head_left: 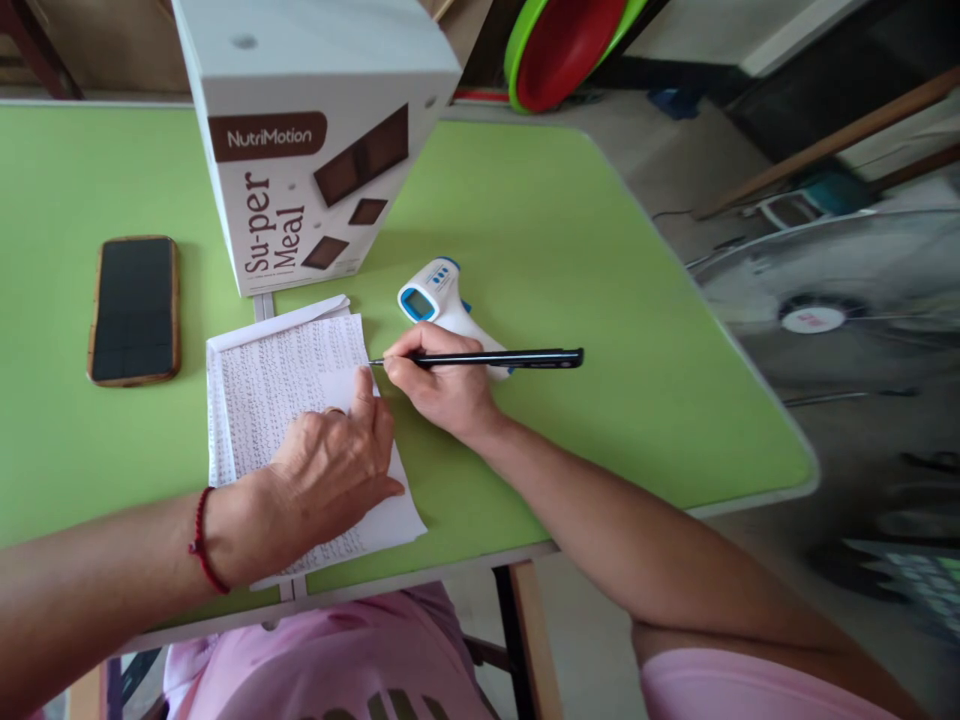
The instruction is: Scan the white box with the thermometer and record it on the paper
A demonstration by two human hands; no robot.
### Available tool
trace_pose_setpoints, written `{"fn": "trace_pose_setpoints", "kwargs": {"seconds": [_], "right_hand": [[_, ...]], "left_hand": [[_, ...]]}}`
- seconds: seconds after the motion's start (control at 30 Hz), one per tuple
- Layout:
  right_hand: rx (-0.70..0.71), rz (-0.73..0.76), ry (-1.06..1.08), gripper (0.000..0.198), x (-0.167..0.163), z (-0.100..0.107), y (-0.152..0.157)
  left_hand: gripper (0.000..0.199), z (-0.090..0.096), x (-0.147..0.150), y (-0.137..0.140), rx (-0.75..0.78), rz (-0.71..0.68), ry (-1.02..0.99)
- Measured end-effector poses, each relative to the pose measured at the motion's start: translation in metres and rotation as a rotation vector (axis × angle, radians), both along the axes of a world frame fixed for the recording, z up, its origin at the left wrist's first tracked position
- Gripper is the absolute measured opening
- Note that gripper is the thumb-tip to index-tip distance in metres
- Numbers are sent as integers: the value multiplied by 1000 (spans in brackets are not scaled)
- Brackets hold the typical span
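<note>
the green tabletop (pixel 622 260) carries everything here, and the white and brown box (pixel 307 170) stands at its far side. near the close edge lie the handwritten sheets (pixel 289 385), left of the right hand (pixel 454 390). the left hand (pixel 337 465) rests across them, fingers loosely bent and clamped on nothing. the phone (pixel 136 310) lies well apart on the left; the white and blue thermometer (pixel 435 290) lies just beyond the right hand, which partly hides its handle. smallest is the black pen (pixel 525 358), its front end clamped in the right hand's grip. its long axis runs almost straight across, tip leftward at the sheets' right edge, just beside the left index fingertip (whether it touches paper, i cannot tell).
</note>
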State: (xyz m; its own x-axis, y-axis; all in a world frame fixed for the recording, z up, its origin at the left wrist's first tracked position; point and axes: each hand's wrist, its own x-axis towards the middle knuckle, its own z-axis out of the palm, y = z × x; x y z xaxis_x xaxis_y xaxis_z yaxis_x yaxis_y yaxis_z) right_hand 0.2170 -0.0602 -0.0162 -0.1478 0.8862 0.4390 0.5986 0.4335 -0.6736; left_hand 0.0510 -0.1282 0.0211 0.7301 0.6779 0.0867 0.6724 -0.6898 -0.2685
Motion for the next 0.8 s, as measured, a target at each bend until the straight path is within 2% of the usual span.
{"fn": "trace_pose_setpoints", "kwargs": {"seconds": [0.3, 0.53, 0.8], "right_hand": [[54, -15, 45, 13, 0, -3, 0], [18, -9, 15, 13, 0, -3, 0], [-45, -18, -4, 12, -1, -1, -1]], "left_hand": [[58, 6, 0, 0, -31, 7, 7], [58, 4, 2, 0, -21, 15, 11], [55, 1, 1, 1, -90, 16, -24]]}}
